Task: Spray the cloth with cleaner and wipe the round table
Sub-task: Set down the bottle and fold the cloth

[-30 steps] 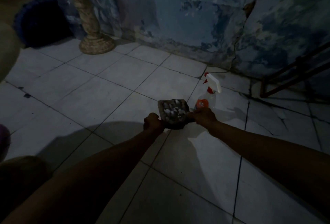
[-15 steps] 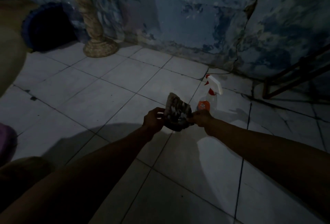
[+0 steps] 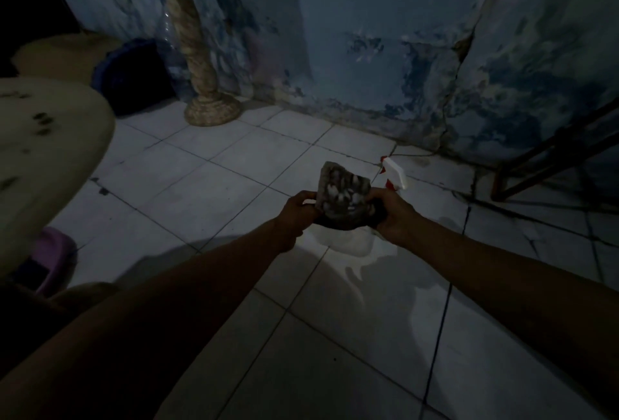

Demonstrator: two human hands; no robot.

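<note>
Dim tiled floor under cracked blue wall, my left hand and right hand pinching the cloth between them, sprayer half hidden behind it, table cut off at left, pillar beyond.

Pale tiled floor, dark grout lines, cracked toward the right wall; a wet patch shines on the tiles near centre. Standing on it: a white-and-red spray bottle near the wall, a twisted column base at rear left, a dark wooden frame at right; a purple object at lower left, partly hidden under the round bench.
</note>
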